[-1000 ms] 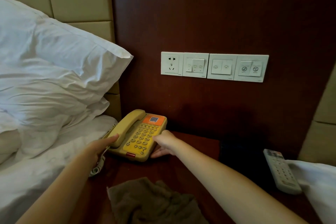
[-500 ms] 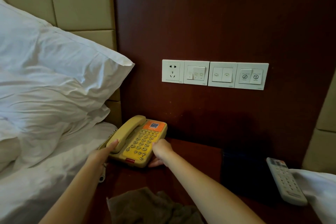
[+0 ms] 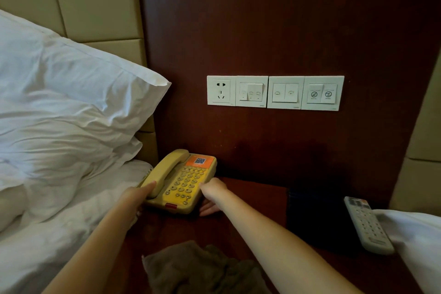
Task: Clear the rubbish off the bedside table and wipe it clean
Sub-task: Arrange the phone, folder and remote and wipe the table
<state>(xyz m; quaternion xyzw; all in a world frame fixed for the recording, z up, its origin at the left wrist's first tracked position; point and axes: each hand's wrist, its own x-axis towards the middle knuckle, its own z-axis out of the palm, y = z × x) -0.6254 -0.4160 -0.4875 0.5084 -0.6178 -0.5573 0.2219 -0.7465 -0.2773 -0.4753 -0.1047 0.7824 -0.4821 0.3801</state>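
A yellow telephone (image 3: 183, 181) with an orange sticker sits at the back left corner of the dark red bedside table (image 3: 253, 200), against the wall panel. My left hand (image 3: 137, 196) holds its left side, one finger lying on the lower end of the handset. The phone's right edge is gripped by my right hand (image 3: 213, 192), fingers curled over the edge and the thumb low beside the base. A crumpled brown cloth (image 3: 202, 270) lies on the table's near edge, between my forearms.
A white remote control (image 3: 367, 224) lies at the table's right, beside a dark box (image 3: 317, 217). White bedding (image 3: 420, 243) overlaps the right edge. A pillow (image 3: 71, 102) and sheets border the left. Sockets and switches (image 3: 274, 93) are set in the wall above.
Both hands stay on the telephone, and the phone has hardly shifted against the wall. My view has tilted slightly, so everything sits a little lower in the frame.
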